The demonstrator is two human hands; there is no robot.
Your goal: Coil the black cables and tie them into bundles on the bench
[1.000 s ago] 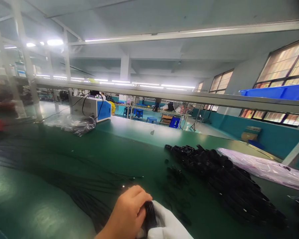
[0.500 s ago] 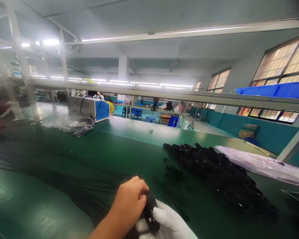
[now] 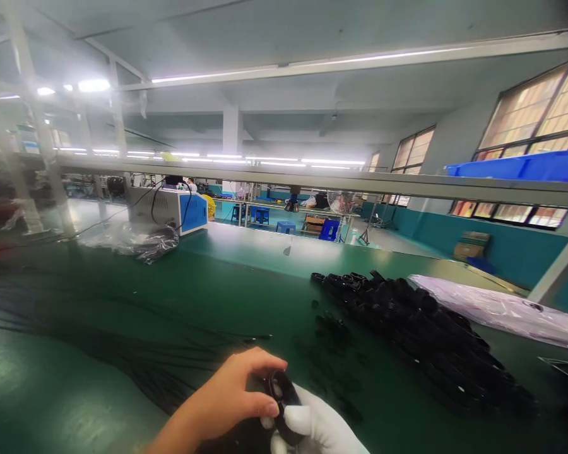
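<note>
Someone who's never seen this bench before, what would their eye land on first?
Probably the big heap of black coils, sprawled over the right side of the green worktop. Next, the hands at bottom centre: a bare left hand and a white-gloved right hand around one black coil. Beyond them, the blue-sided machine stands out at the worktop's far edge, left of centre.

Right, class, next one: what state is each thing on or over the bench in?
Held black coil: wound, between both hands
Left hand: bare, gripping the coil
Right hand: white-gloved, gripping the coil
Loose black cables: strung out
Heap of black coils: piled up
Clear plastic: crumpled
Pinkish plastic: laid out
</note>
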